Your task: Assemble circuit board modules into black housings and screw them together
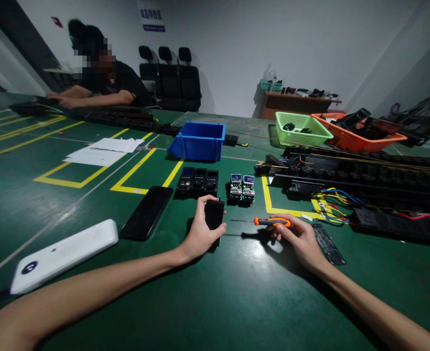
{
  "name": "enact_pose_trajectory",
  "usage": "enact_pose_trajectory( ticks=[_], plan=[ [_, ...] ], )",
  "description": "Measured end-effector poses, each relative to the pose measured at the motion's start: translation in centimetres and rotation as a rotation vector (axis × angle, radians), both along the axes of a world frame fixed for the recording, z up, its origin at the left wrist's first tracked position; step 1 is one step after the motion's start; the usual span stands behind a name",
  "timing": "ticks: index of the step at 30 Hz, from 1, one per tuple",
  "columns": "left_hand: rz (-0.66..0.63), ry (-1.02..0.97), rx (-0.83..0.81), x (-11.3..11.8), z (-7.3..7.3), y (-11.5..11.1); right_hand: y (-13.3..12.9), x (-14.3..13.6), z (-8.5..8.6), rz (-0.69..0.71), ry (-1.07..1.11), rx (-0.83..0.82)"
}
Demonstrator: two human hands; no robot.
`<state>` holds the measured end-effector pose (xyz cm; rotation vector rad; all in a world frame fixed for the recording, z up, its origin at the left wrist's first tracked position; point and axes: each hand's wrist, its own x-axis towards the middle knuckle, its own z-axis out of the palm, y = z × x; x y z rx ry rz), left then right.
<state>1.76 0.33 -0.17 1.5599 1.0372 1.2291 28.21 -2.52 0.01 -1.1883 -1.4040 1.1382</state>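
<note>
Wrapped round a small black plastic case [214, 214], my left hand [200, 229] holds it just above the green tabletop. My right hand [297, 236] grips a screwdriver [273, 222] with an orange and black handle. Its thin shaft points left, and the tip meets or nearly meets the case's right side; contact is too small to tell. Beyond the case stand several black modules [197, 182] in a row. To their right are two small circuit boards [242, 188] with blue-topped parts. A flat dark panel [328, 243] lies beside my right wrist.
A black phone [147, 213] and a white device [65, 253] lie left. Behind stand a blue bin [202, 141], a green basket [302, 127] and an orange basket [368, 134]. Long black assemblies [357, 170] with loose wires lie right. Papers [105, 151] and another person [105, 78] are far left.
</note>
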Motion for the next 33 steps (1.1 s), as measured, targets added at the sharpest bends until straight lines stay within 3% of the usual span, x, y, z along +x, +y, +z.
enact_pose_trajectory(
  ticks=[24,33],
  plan=[
    [0.005,0.000,0.012,0.08,0.17,-0.01,0.13,-0.40,0.35,0.015,-0.091,0.004],
    [0.004,0.002,0.014,0.08,0.16,-0.01,-0.27,-0.43,0.16,0.046,0.011,-0.063]
  ],
)
